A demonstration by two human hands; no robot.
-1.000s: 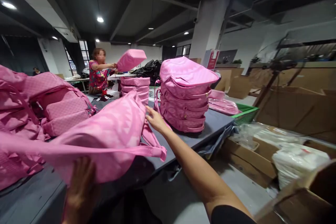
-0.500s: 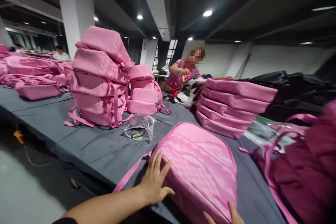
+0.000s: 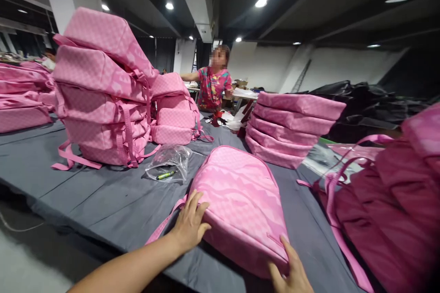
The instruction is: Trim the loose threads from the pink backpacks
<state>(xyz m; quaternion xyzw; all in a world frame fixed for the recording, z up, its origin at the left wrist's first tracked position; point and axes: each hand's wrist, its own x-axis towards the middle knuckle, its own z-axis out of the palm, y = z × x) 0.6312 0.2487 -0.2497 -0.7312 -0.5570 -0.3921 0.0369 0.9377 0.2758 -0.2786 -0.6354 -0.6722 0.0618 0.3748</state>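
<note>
A pink backpack (image 3: 240,201) lies flat on the grey table (image 3: 103,201) right in front of me. My left hand (image 3: 189,224) rests on its near left edge, fingers spread over the fabric, beside a loose pink strap (image 3: 163,226). My right hand (image 3: 292,272) grips the bag's near right corner, thumb on top. Both hands hold the same bag.
A tall stack of pink backpacks (image 3: 99,96) stands at the left, a smaller stack (image 3: 173,116) behind it, a flat stack (image 3: 292,128) at the right. A clear plastic bag with a pen (image 3: 168,167) lies mid-table. More pink bags (image 3: 388,206) crowd the right edge. A co-worker (image 3: 213,84) stands at the far end.
My view swung left from the table's right end to its middle. The pink backpack went from lifted to flat on the table, and both hands now sit on its near edge.
</note>
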